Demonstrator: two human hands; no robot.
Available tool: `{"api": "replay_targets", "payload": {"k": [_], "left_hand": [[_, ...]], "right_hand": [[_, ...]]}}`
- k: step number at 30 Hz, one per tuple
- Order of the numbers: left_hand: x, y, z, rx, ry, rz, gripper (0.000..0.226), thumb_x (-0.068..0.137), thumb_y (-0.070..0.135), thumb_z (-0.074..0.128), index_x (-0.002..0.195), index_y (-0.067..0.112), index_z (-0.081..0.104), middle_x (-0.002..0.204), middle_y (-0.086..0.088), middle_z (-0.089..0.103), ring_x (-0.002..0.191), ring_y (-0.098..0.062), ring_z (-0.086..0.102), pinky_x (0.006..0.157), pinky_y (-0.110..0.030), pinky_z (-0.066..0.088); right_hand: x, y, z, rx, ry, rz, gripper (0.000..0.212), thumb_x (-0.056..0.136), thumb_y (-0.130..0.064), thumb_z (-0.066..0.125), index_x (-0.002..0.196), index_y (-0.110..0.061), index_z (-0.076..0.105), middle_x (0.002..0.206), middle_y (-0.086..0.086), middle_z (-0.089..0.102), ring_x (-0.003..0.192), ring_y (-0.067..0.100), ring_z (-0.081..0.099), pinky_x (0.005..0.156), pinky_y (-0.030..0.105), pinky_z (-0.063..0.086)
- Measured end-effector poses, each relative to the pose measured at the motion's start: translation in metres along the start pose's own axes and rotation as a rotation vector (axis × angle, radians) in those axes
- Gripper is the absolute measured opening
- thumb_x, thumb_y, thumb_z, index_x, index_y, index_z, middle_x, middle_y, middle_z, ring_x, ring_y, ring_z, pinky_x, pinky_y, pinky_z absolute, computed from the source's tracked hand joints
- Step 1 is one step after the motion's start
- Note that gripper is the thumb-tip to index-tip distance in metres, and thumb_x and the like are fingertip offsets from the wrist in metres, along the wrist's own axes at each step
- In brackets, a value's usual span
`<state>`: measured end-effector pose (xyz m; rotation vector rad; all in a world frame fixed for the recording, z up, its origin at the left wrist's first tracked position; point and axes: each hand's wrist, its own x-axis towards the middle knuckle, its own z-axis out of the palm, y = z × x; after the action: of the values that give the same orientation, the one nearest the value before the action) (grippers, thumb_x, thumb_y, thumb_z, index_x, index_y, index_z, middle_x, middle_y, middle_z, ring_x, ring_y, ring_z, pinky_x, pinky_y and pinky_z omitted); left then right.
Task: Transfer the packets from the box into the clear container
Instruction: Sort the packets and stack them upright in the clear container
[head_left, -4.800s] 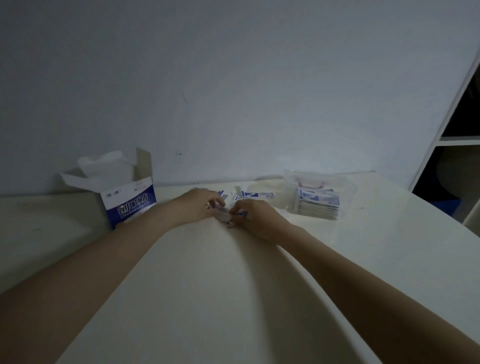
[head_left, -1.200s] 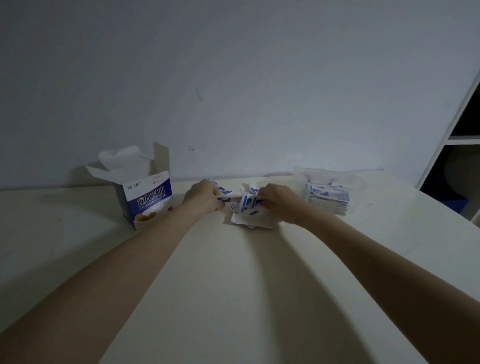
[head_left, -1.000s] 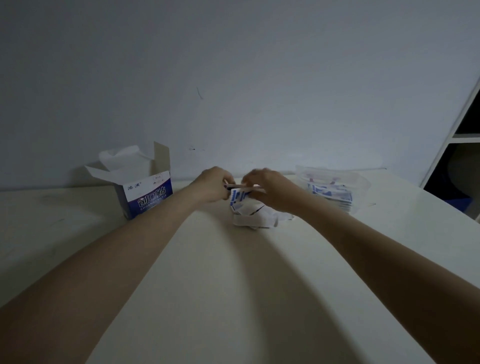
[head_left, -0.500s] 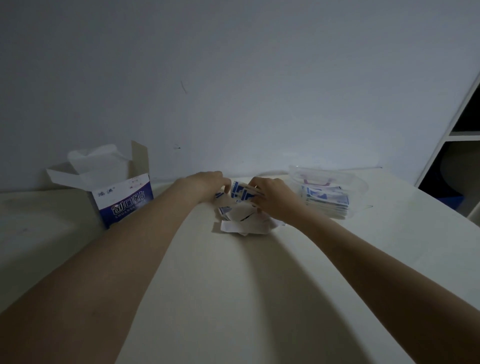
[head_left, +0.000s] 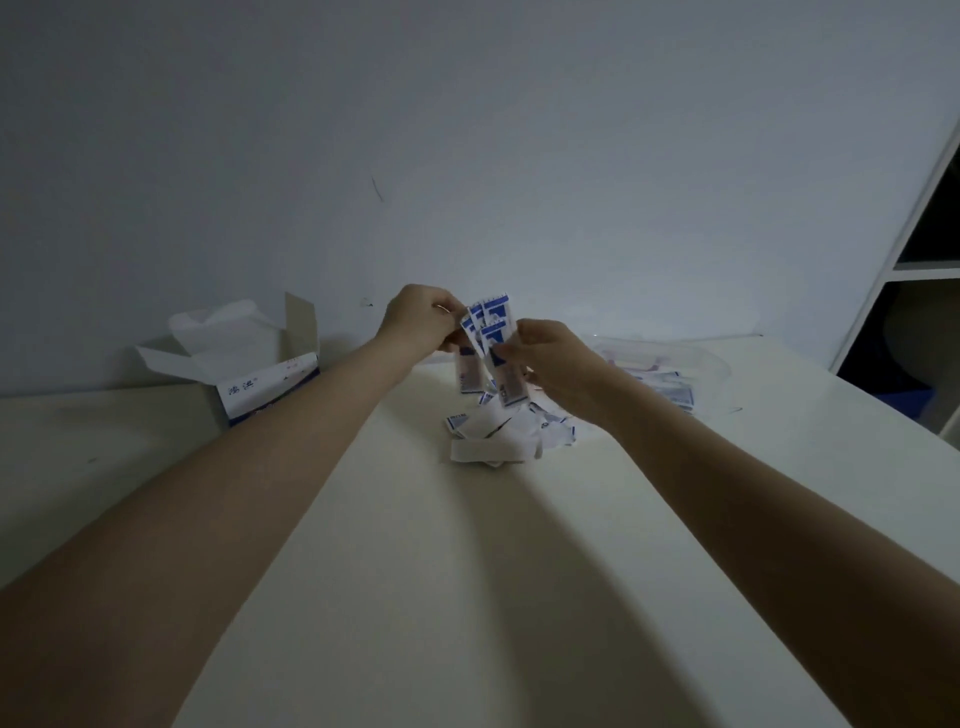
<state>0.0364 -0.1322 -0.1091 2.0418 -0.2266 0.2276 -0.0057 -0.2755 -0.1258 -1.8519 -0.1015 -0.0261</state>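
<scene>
Head view, nearest first: two bare forearms run up the pale table (head_left: 467, 597) toward its far middle. Just beyond them, at about 12 o'clock, a loose heap of white-and-blue packets (head_left: 498, 436) lies on the tabletop, some flat, some bent. Above that heap both hands are raised clear of the surface. The left hand (head_left: 421, 322) pinches the upper left edge of a fanned bunch of packets (head_left: 488, 348), and the right hand (head_left: 550, 358) pinches the bunch from the right side, fingers curled round the lower strips, which hang down toward the heap. Half a second ago both hands were low on the table, working in the pile; now the bunch is lifted off it and held between them. That suggests a handful has been gathered and squared, so the next step is probably carrying it to the right.

Farther back, at about 10 o'clock, the box (head_left: 260, 374) stands open with its flaps up; whether anything remains inside cannot be told. At about 2 o'clock the clear container (head_left: 711, 364) sits just behind the right wrist, with packets already stacked inside. A white shelf unit (head_left: 914, 260) stands at the far right edge. With a heap left on the table, the transfer looks only partly done.
</scene>
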Motion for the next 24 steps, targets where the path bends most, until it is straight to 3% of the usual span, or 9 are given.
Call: {"api": "replay_targets", "payload": {"k": [3,6,8,11,14,16,18,21,24], "left_hand": [[-0.016,0.008,0.004,-0.192,-0.063,-0.087,0.017,0.095,0.008,0.047,0.086,0.008,0.062,0.068,-0.002,0.057,0.055,-0.009,0.052,0.045,-0.011,0.046],[-0.034,0.01,0.004,-0.25,-0.152,-0.109,0.031,0.098,0.028,0.041,0.077,0.012,0.058,0.071,-0.003,0.061,0.061,-0.013,0.058,0.052,-0.018,0.048],[-0.046,0.011,0.002,-0.116,-0.246,-0.069,0.035,0.095,0.04,0.043,0.077,0.016,0.06,0.074,-0.002,0.064,0.066,-0.013,0.061,0.057,-0.022,0.046],[-0.061,0.008,0.012,0.275,-0.399,0.122,0.022,0.084,0.031,0.065,0.071,0.015,0.06,0.062,0.002,0.054,0.058,-0.011,0.05,0.057,-0.024,0.041],[-0.077,0.007,0.036,0.569,-0.446,0.258,0.013,0.082,0.022,0.068,0.078,0.01,0.064,0.061,0.003,0.049,0.056,-0.012,0.045,0.047,-0.015,0.031],[-0.084,0.005,0.053,0.669,-0.482,0.347,0.015,0.083,0.024,0.064,0.077,0.01,0.063,0.068,-0.002,0.057,0.069,-0.018,0.05,0.053,-0.019,0.033],[-0.087,0.0,0.064,0.733,-0.508,0.406,0.014,0.085,0.021,0.059,0.085,0.009,0.066,0.086,-0.01,0.066,0.08,-0.021,0.054,0.066,-0.028,0.035],[-0.088,-0.006,0.071,0.729,-0.504,0.442,0.011,0.084,0.023,0.059,0.074,0.021,0.056,0.088,-0.011,0.065,0.079,-0.021,0.052,0.069,-0.029,0.035],[-0.09,-0.002,0.067,0.673,-0.547,0.376,0.012,0.08,0.023,0.066,0.085,0.013,0.06,0.092,-0.008,0.061,0.081,-0.017,0.048,0.07,-0.028,0.035]], "right_hand": [[-0.009,-0.005,-0.001,-0.045,-0.023,0.018,0.021,0.092,-0.004,0.051,0.107,0.008,0.059,0.099,0.015,0.062,0.091,0.026,0.057,0.079,0.034,0.046],[-0.022,-0.009,-0.007,-0.461,0.042,-0.082,0.009,0.092,-0.013,0.053,0.093,-0.003,0.055,0.087,0.006,0.058,0.084,0.024,0.054,0.063,0.024,0.043],[-0.033,-0.008,-0.016,-0.786,0.021,-0.147,0.021,0.092,-0.018,0.052,0.109,-0.005,0.049,0.094,0.007,0.057,0.083,0.026,0.055,0.064,0.027,0.042],[-0.052,-0.005,-0.028,-1.121,-0.097,-0.208,0.013,0.093,-0.013,0.049,0.103,-0.006,0.053,0.104,0.017,0.06,0.091,0.029,0.057,0.068,0.026,0.033],[-0.07,0.0,-0.033,-1.278,-0.199,-0.123,0.024,0.097,-0.016,0.042,0.113,-0.002,0.054,0.119,0.016,0.057,0.106,0.028,0.055,0.076,0.029,0.034],[-0.08,0.008,-0.038,-1.359,-0.292,-0.02,0.033,0.1,-0.023,0.036,0.12,-0.001,0.049,0.124,0.016,0.054,0.111,0.028,0.053,0.085,0.031,0.038],[-0.085,0.018,-0.046,-1.372,-0.36,0.076,0.034,0.1,-0.025,0.032,0.122,-0.002,0.045,0.121,0.019,0.053,0.1,0.028,0.054,0.082,0.033,0.04],[-0.09,0.023,-0.057,-1.342,-0.368,0.137,0.016,0.098,-0.019,0.035,0.106,-0.011,0.045,0.085,0.009,0.056,0.063,0.019,0.05,0.055,0.026,0.042],[-0.091,0.024,-0.062,-1.26,-0.302,0.131,0.016,0.093,-0.013,0.041,0.102,-0.01,0.054,0.066,0.0,0.057,0.048,0.011,0.05,0.04,0.017,0.041]]}}
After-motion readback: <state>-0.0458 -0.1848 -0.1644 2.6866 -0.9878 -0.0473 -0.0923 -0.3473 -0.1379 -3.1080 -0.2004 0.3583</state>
